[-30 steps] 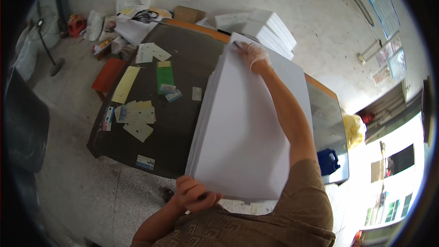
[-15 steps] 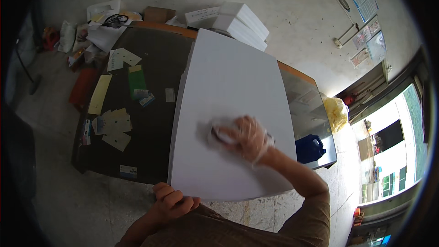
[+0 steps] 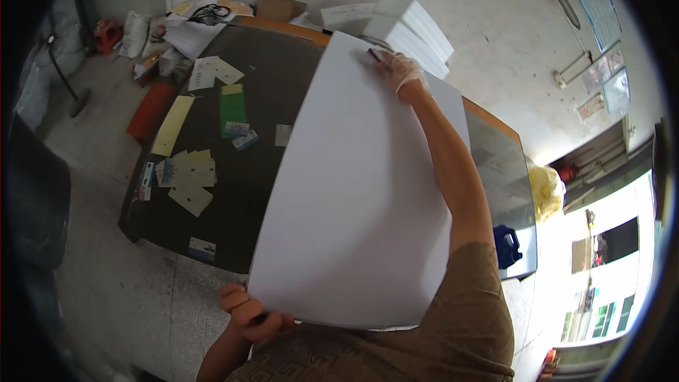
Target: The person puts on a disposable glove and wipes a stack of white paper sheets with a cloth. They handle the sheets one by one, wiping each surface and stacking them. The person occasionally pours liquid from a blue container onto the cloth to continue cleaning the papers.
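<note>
A large white sheet [image 3: 346, 184], on top of what looks like a thick stack, lies across the dark table and reaches close to my body. My right hand [image 3: 403, 76], in a clear plastic glove, is at its far end with the arm stretched out. Between those fingers is a small dark object [image 3: 373, 54] held against the sheet; its kind is hard to make out. At the near left corner, my bare left hand [image 3: 249, 313] has its fingers curled round the edge of the sheet.
Cards and tags [image 3: 187, 173] are scattered over the dark tabletop [image 3: 244, 230] on the left, near a green card [image 3: 232, 105]. White foam blocks [image 3: 410, 28] stand behind the table. A blue jug [image 3: 506, 246] and a yellow bag [image 3: 546, 191] are at the right.
My right hand has slid from the middle of the sheet to its far edge, and the arm has straightened. My left hand stays at the near left corner. The whole view has shifted a little.
</note>
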A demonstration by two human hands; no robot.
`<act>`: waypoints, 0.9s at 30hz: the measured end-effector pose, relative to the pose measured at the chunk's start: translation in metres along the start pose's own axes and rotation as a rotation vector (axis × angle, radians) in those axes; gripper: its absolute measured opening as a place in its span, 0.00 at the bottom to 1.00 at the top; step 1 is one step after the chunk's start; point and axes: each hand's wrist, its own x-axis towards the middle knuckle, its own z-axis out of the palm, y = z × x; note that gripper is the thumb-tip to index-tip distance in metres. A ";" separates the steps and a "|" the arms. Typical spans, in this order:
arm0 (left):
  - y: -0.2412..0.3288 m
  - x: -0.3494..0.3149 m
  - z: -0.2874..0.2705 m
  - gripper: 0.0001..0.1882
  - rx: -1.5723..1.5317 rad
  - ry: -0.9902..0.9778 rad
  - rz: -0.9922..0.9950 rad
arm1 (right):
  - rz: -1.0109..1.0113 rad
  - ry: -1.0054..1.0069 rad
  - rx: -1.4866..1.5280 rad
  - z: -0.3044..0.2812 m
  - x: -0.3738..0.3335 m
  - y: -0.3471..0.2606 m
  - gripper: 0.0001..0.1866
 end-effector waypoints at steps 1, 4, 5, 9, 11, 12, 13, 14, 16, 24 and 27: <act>-0.001 -0.001 0.000 0.13 0.003 -0.003 0.005 | -0.049 -0.010 -0.057 -0.012 -0.035 -0.009 0.24; -0.003 0.003 0.000 0.12 0.043 -0.018 0.044 | -0.394 -0.101 -0.127 -0.044 -0.195 -0.042 0.26; -0.006 0.002 0.000 0.12 0.039 -0.027 0.057 | -0.493 -0.231 -0.140 -0.076 -0.252 -0.063 0.28; -0.012 0.000 -0.003 0.12 0.019 -0.094 0.077 | -0.486 -0.111 0.250 -0.099 -0.397 -0.085 0.33; -0.010 -0.002 0.000 0.12 0.013 -0.092 0.068 | -0.480 -0.108 0.281 -0.098 -0.393 -0.082 0.32; -0.010 -0.002 0.003 0.12 0.007 -0.073 0.069 | -0.484 -0.094 0.296 -0.096 -0.387 -0.081 0.32; -0.010 -0.003 0.006 0.12 0.007 -0.053 0.064 | -0.541 -0.036 0.296 -0.093 -0.370 -0.078 0.31; -0.010 -0.006 0.007 0.12 0.004 -0.070 0.045 | -0.538 -0.116 0.183 -0.090 -0.352 -0.069 0.30; -0.005 -0.012 -0.005 0.13 0.026 -0.107 -0.002 | -0.501 -0.215 0.009 -0.081 -0.289 -0.046 0.27; 0.004 -0.014 0.007 0.13 0.157 0.052 -0.075 | 0.131 -0.032 -0.084 0.008 0.042 0.116 0.33; 0.004 -0.010 0.008 0.12 0.203 0.122 -0.060 | 0.127 -0.021 -0.018 0.008 0.043 0.113 0.32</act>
